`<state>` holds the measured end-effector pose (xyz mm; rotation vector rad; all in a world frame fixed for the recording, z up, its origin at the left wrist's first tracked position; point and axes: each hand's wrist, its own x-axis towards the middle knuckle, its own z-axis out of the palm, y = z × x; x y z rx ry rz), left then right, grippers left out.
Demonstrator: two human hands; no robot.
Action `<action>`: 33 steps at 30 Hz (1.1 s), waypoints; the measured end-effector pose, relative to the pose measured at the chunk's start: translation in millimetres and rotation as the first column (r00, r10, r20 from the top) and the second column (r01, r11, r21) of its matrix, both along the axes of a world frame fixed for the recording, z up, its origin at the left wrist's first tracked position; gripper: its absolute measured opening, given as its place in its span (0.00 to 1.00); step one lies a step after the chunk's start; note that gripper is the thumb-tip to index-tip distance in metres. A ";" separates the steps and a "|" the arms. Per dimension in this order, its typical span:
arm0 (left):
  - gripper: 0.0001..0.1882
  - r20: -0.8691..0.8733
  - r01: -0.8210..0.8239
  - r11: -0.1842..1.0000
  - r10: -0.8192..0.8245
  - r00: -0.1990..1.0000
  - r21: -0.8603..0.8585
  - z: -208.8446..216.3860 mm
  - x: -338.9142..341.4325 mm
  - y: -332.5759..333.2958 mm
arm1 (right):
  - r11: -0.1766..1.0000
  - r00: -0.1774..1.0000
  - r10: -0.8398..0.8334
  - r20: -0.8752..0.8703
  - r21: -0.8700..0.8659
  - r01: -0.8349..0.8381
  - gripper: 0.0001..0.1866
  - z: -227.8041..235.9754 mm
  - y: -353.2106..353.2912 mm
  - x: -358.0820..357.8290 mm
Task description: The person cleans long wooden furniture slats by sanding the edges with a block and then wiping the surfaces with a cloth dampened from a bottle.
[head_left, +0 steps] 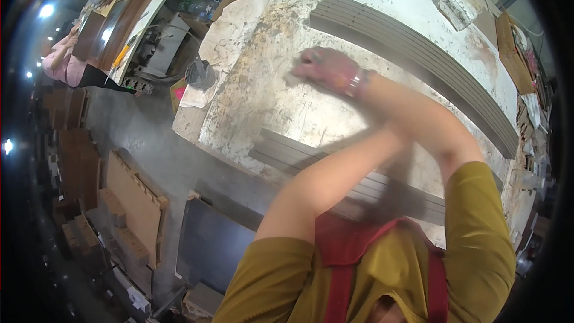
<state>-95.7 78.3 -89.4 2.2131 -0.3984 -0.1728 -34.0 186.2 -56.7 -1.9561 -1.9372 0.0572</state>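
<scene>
My right hand (332, 70), in a dark red glove with a band at its wrist, is low over the stained white tabletop (287, 98). It looks curled and is smeared by motion; a pale greyish bit shows at its fingers, too blurred to name. My left forearm (359, 158) runs up and passes beneath my right forearm (412, 104), so my left hand is hidden. Beyond my right hand lies a row of long grey strips (412, 54), side by side. Nearer my body lie more grey strips (287, 149), partly covered by my left arm.
A dark cup (200, 75) stands on a pale cloth (230, 39) at the table's left edge. A whitish block (459, 7) sits at the far right, near a wooden box (514, 54). At far left, a person in pink (63, 60) is beside brown panels (119, 30).
</scene>
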 end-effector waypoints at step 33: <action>0.23 0.293 -0.064 0.988 0.020 0.956 0.143 -3.3 -7.3 -3.7 | 0.977 0.964 -0.208 -0.167 -0.077 0.197 0.13 17.8 12.8 -24.3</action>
